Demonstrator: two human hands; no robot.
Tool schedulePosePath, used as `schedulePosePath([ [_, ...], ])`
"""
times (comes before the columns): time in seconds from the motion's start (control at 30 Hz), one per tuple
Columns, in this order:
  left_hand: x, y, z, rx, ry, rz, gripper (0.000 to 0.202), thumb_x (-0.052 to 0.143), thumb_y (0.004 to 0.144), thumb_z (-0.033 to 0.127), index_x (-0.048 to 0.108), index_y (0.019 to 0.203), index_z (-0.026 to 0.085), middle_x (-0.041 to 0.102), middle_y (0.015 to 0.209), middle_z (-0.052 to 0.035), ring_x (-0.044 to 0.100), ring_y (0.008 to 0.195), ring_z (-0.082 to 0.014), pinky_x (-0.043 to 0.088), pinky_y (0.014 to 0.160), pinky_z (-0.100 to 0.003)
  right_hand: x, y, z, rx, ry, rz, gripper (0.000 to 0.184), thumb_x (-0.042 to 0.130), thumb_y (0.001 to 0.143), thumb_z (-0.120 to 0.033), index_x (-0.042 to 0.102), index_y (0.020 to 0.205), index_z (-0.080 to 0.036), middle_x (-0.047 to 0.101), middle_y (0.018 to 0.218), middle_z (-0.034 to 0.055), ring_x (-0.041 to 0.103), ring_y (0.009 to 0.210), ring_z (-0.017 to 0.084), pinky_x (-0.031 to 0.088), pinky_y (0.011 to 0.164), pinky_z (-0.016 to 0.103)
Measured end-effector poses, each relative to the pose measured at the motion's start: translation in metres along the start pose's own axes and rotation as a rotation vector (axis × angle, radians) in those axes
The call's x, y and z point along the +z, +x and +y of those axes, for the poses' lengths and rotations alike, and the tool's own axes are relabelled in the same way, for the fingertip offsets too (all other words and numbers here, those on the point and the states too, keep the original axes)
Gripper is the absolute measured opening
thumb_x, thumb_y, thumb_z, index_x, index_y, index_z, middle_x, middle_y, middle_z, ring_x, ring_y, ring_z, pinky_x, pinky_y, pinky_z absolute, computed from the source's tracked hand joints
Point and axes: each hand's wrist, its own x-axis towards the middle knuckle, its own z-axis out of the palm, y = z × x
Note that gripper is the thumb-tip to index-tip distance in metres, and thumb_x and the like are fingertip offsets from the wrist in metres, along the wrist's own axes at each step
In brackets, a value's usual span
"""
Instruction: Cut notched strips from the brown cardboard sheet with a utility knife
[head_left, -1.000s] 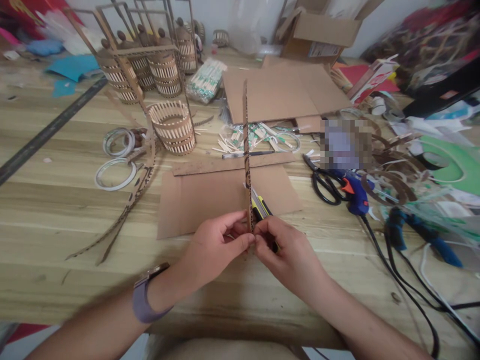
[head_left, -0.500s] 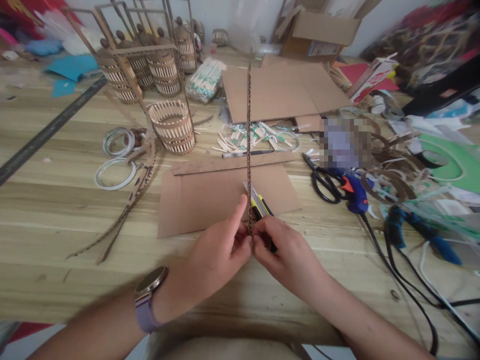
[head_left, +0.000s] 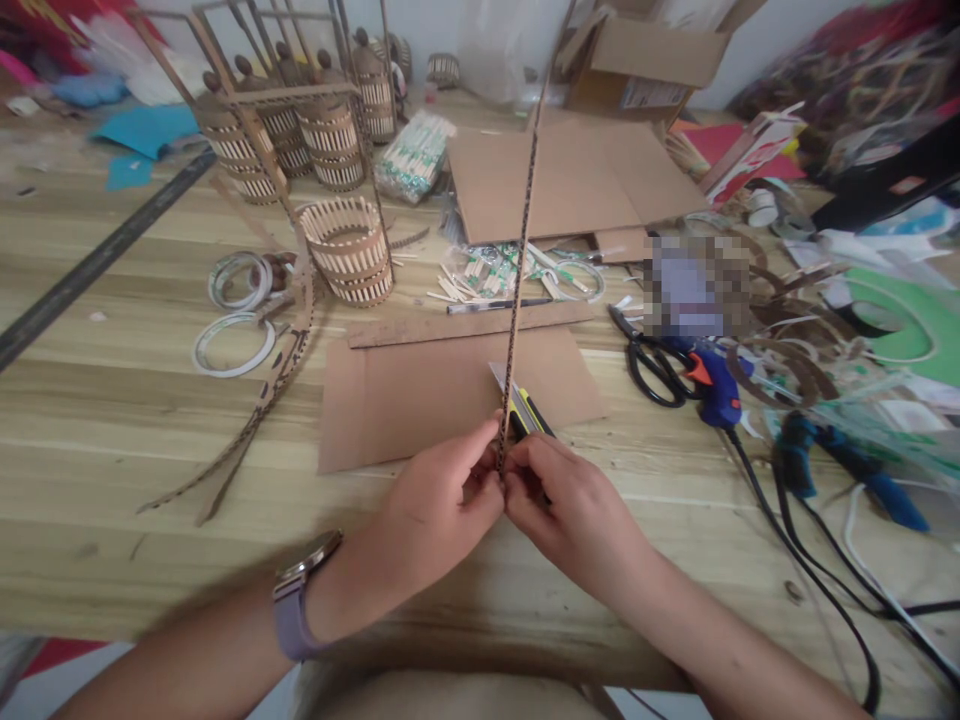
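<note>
**Cardboard strip tips to the right, both hands pinched at its foot**

Corrugated and brown, the cardboard strip (head_left: 517,260) stands on edge in front of me. Its lower end is caught between my two hands, just above the near edge of the cardboard sheet (head_left: 420,400) on the tabletop (head_left: 112,430). A second ago it rose nearly straight up and its top was in view. Now it leans to the right, and its upper end runs out of the top of the picture near the open carton (head_left: 645,50).

Half a second ago my left hand (head_left: 435,510) had its forefinger stretched up along the strip. That finger is now folded back down, and thumb and fingertips are closed tight on the strip's foot. My right hand (head_left: 570,510) meets it from the other side, also closed on the strip, in the same place as before.

I judge that the hold has settled at the bottom end and only the free length is swinging, so the work is on that lower tip.

The yellow-and-black utility knife (head_left: 525,410) pokes out from beneath my right hand with its blade towards the sheet. I cannot tell whether that hand also grips it or whether it lies on the cardboard.

The scissors (head_left: 652,370) and the blue glue gun (head_left: 716,385) lie to the right, well apart from my hands and untouched.
</note>
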Motion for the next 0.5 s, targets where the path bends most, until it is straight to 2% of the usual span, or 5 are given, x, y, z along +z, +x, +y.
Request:
schedulePosePath([
  [0.07, -0.0012, -0.0001, 0.0004, 0.008, -0.018, 0.001, 0.028, 0.049, 0.090, 0.019, 0.066, 0.113, 0.018, 0.071, 0.089, -0.0028, 0.066, 0.077, -0.0151, 0.050, 0.068, -0.023, -0.0007, -0.0005, 0.0008, 0.029, 0.008, -0.004, 0.015, 0.047, 0.089, -0.015, 0.049, 0.076, -0.023, 0.057, 0.067, -0.0012, 0.053, 0.055, 0.012, 0.040, 0.050, 0.023],
  [0.17, -0.0034, -0.0001, 0.0011, -0.005, -0.031, -0.011, 0.022, 0.050, 0.093, 0.021, 0.070, 0.102, 0.021, 0.074, 0.094, -0.0028, 0.067, 0.080, -0.0154, 0.049, 0.070, -0.023, -0.0018, -0.0006, 0.0022, 0.064, 0.005, 0.019, 0.013, 0.048, 0.088, -0.017, 0.050, 0.077, -0.023, 0.058, 0.066, -0.0017, 0.052, 0.054, 0.012, 0.041, 0.050, 0.023],
  [0.27, -0.0053, 0.0001, 0.0019, -0.033, 0.018, -0.033, 0.020, 0.052, 0.094, 0.023, 0.071, 0.088, 0.020, 0.073, 0.084, -0.0012, 0.064, 0.073, -0.0144, 0.045, 0.067, -0.023, -0.0027, 0.0002, 0.0033, 0.065, 0.004, 0.046, 0.012, 0.048, 0.087, -0.016, 0.052, 0.078, -0.023, 0.058, 0.065, -0.0018, 0.052, 0.054, 0.012, 0.040, 0.051, 0.024],
  [0.37, -0.0060, 0.0008, 0.0021, -0.045, 0.062, -0.046, 0.024, 0.052, 0.093, 0.024, 0.068, 0.075, 0.018, 0.065, 0.068, 0.0009, 0.057, 0.064, -0.0129, 0.039, 0.059, -0.022, -0.0030, 0.0005, 0.0034, 0.087, 0.020, 0.033, 0.011, 0.049, 0.087, -0.017, 0.052, 0.078, -0.023, 0.058, 0.065, -0.0019, 0.052, 0.055, 0.012, 0.040, 0.050, 0.024],
  [0.5, -0.0056, 0.0031, 0.0021, -0.087, 0.004, -0.066, 0.024, 0.052, 0.089, 0.024, 0.067, 0.072, 0.017, 0.064, 0.065, 0.0021, 0.055, 0.062, -0.0119, 0.037, 0.058, -0.021, -0.0022, -0.0005, 0.0022, 0.100, 0.035, 0.004, 0.012, 0.048, 0.087, -0.018, 0.052, 0.078, -0.023, 0.058, 0.065, -0.0018, 0.053, 0.055, 0.012, 0.040, 0.050, 0.024],
])
